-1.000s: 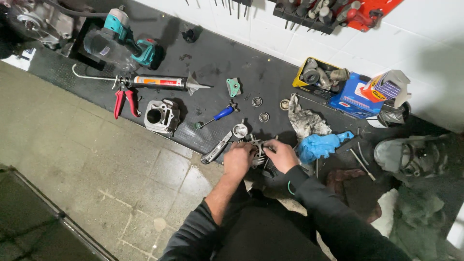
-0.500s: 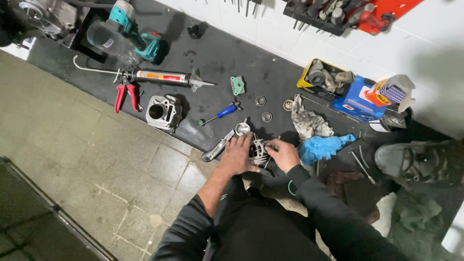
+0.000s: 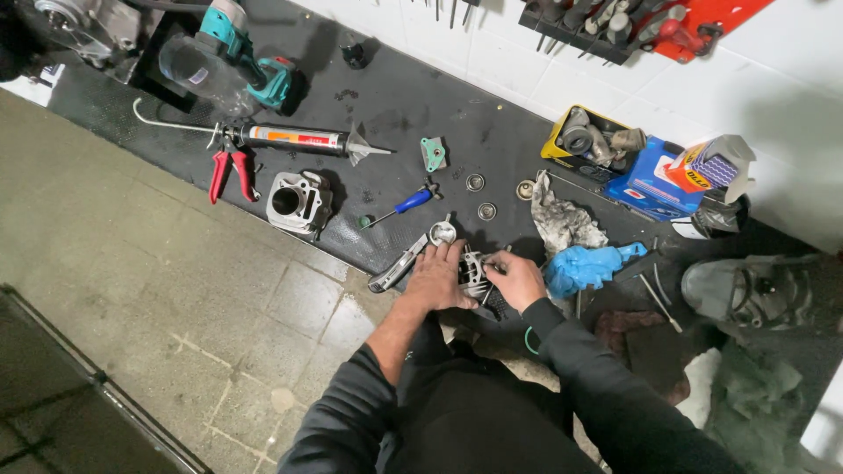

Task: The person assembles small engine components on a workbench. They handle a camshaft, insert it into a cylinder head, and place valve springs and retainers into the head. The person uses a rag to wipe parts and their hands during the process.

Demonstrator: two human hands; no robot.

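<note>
Both my hands rest on a small metal engine part (image 3: 474,268) that sits on the black mat's (image 3: 395,114) near edge. My left hand (image 3: 437,279) covers the part's left side with fingers spread over it. My right hand (image 3: 516,279) grips its right side and pinches a thin tool or pin at the top. Just above the left hand lies a small shiny round piece (image 3: 443,233), and a grey utility knife (image 3: 397,263) lies to its left.
On the mat lie a grey engine cylinder (image 3: 296,202), a blue-handled screwdriver (image 3: 402,206), red pliers (image 3: 230,168), a caulking gun (image 3: 281,138), a teal power drill (image 3: 241,48), a dirty rag (image 3: 562,224), blue gloves (image 3: 587,266) and a box of parts (image 3: 590,140). Tiled floor (image 3: 176,298) lies to the left.
The view has shifted slightly. My left hand has slid further over the metal part, and both hands stay on it at the mat's edge.
</note>
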